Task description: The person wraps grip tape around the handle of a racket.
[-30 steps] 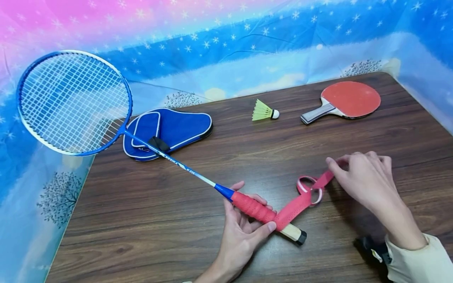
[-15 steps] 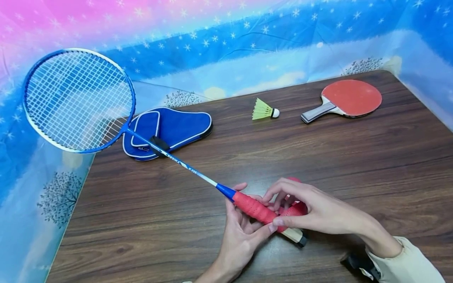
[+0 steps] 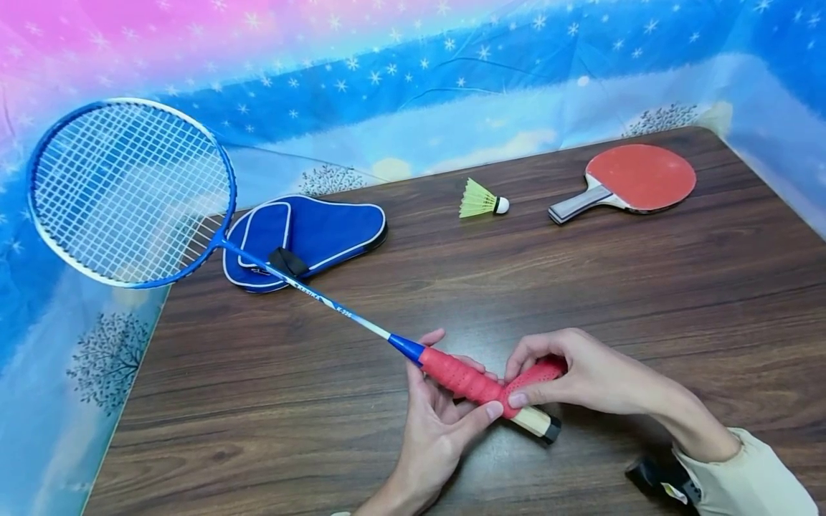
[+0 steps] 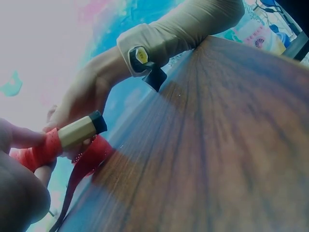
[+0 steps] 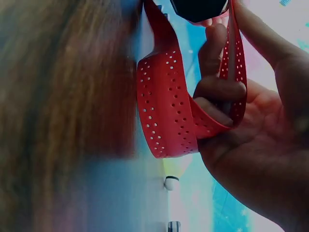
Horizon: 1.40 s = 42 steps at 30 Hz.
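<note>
A blue badminton racket [image 3: 132, 192] lies slanted over the table, its head past the left edge. My left hand [image 3: 445, 412] grips its handle [image 3: 461, 380], which is partly wound in red perforated grip tape; bare wood and a black cap [image 3: 540, 426] show at the butt, which also shows in the left wrist view [image 4: 79, 131]. My right hand [image 3: 581, 373] holds the loose red tape [image 3: 538, 373] against the handle just above the bare wood. In the right wrist view the tape [image 5: 166, 108] loops round my fingers [image 5: 219, 89].
A blue paddle cover [image 3: 310, 233] lies under the racket shaft. A yellow shuttlecock [image 3: 480, 201] and a red table-tennis paddle [image 3: 635, 179] lie at the far side of the brown wooden table [image 3: 645, 287]. A starry blue cloth hangs behind and beside the table.
My right hand came in from the right, where it held the tape stretched out, to the handle. The tape is now bunched at the handle; the racket head dipped slightly.
</note>
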Motion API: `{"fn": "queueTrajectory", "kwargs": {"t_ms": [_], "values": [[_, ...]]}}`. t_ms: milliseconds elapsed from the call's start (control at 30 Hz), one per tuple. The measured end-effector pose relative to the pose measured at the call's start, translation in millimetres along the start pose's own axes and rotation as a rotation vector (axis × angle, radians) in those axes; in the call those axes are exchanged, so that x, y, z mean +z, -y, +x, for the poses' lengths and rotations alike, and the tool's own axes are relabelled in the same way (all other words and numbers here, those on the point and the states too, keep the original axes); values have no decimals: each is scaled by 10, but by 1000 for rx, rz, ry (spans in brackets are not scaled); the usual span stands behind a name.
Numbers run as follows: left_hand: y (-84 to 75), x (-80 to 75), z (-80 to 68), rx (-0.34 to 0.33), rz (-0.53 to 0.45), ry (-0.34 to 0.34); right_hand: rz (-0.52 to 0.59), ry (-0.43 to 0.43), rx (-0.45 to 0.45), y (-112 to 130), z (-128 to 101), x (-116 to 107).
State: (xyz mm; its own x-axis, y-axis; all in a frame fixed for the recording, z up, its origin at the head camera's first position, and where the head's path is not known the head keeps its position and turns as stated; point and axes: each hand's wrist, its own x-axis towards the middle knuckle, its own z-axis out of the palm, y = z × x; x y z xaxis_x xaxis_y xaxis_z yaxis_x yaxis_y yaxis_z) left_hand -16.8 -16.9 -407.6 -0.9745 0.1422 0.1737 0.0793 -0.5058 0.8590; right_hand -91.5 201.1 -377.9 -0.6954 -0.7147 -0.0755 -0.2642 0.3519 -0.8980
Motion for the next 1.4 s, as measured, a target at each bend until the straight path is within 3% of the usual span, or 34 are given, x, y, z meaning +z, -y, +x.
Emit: {"fn": "queueTrajectory", "kwargs": {"t_ms": [267, 433, 600, 867, 1000, 1200, 1400], "values": [[21, -33, 10, -16, -13, 4, 122, 15, 57, -47, 31, 11], [24, -38, 11, -26, 15, -29, 107, 27, 59, -53, 32, 19], [21, -40, 4, -49, -45, -31, 89, 54, 53, -36, 23, 29], [42, -33, 12, -10, -70, 1, 122, 104, 70, -6, 10, 25], [38, -35, 11, -44, -41, -29, 103, 86, 59, -3, 15, 34], [25, -29, 19, -115, 118, -124, 29, 42, 19, -12, 14, 60], [19, -25, 21, -82, 104, -89, 60, 72, -16, -30, -2, 23]]}}
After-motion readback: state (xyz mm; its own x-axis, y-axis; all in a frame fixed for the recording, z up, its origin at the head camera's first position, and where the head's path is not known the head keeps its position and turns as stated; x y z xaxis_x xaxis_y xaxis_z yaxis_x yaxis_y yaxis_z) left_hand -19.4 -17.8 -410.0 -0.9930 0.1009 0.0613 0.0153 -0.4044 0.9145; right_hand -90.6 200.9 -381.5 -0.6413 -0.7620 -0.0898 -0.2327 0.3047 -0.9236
